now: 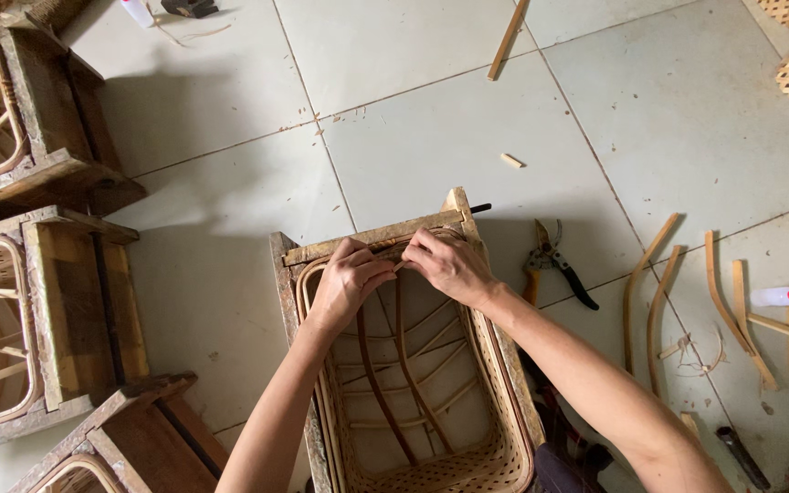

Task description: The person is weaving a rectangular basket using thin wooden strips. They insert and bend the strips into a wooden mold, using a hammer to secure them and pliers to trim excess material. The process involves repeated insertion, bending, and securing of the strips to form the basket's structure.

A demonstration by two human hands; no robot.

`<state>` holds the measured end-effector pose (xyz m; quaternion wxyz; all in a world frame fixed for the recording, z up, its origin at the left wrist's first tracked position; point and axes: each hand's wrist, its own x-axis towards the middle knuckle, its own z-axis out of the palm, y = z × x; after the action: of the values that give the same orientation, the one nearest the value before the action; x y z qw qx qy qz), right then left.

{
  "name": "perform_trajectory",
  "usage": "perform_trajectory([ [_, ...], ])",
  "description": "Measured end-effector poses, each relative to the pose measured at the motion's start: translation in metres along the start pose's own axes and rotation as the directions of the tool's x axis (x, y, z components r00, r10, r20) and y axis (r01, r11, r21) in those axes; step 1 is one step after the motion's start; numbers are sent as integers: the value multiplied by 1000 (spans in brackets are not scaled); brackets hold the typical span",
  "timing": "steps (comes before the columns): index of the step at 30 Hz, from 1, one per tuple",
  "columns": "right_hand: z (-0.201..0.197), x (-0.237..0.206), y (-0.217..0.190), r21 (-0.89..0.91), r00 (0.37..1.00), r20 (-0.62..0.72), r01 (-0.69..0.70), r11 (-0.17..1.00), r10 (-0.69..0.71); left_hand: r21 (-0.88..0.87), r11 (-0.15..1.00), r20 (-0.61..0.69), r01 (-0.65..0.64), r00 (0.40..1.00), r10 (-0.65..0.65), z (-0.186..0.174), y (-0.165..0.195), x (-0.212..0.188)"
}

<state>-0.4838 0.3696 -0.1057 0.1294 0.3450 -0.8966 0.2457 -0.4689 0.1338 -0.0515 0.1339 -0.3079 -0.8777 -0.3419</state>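
Both hands meet at the far rim of a woven bamboo basket (413,402) seated in a wooden frame (372,239). The left hand (349,283) and right hand (449,265) pinch a thin bamboo strip (401,266) between their fingertips. Just right of the grip lie pruning shears (552,260); farther right, 5 curved bamboo strips (719,292).

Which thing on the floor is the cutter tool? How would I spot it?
Start at the wooden frame with the woven basket where the left hand and right hand are working. Look just right of it on the pale floor tiles: the cutters lie there. Unlike the bent bamboo strips farther right, they have metal blades and dark handles.
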Motion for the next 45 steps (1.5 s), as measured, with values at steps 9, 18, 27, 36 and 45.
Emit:
perform_trajectory([
  [9,-1,1,0,4,1000,8,-15,1000,15,5,1000,-7,-1,1000,1,0,1,2],
  [18,4,-3,6,-3,1000,4,3,1000,-3,48,999,6,15,1000,-15,7,-3,0],
  [27,-25,0,-9,104,971,-199,-117,988,136,136,987,45,86,995,-93,19,-17,-2],
  [36,-37,-28,-6,-260,939,-183,-332,907,291,162,984,98,67,992,-84,23,-26,-2],
  [45,-80,-8,-44,-283,990,-51,-141,949,132,167,980,246,107,958,-146,30,-38,0],
])
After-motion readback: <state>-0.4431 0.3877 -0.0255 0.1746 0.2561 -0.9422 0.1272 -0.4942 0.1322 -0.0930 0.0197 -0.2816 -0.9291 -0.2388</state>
